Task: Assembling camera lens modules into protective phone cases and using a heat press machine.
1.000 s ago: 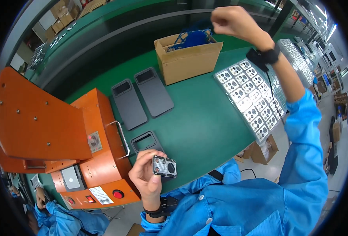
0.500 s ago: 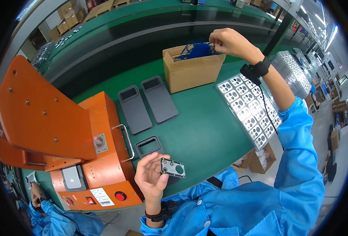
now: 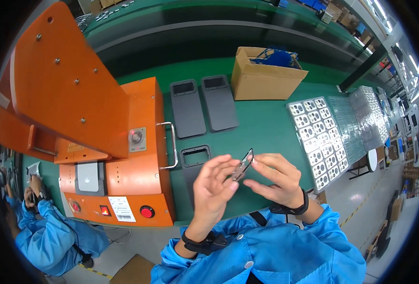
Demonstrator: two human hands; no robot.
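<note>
Tilted nearly edge-on, a small dark-rimmed metal camera cover plate (image 3: pixel 241 166) is pinched in my left hand (image 3: pixel 212 189), between thumb and fingers. My right hand (image 3: pixel 278 179) is beside it. Its forefinger tip meets the plate's upper end while its thumb stands apart below. Just left of and behind my hands lies a grey phone-shaped housing (image 3: pixel 196 158) with a rectangular opening at its top, partly covered by my left hand. Two more grey housings, one on the left (image 3: pixel 189 113) and one on the right (image 3: pixel 220 106), lie farther back on the green table.
An orange machine (image 3: pixel 143 175) with a metal handle and red button stands left. A cardboard box (image 3: pixel 266 84) holding blue material sits at the back. Clear trays of camera plates (image 3: pixel 317 142) lie right. Another person (image 3: pixel 60 232) in blue works at far left.
My right hand has come from the box back to the plate in my left hand. The plate has turned from face-up to nearly edge-on. The view has shifted.
</note>
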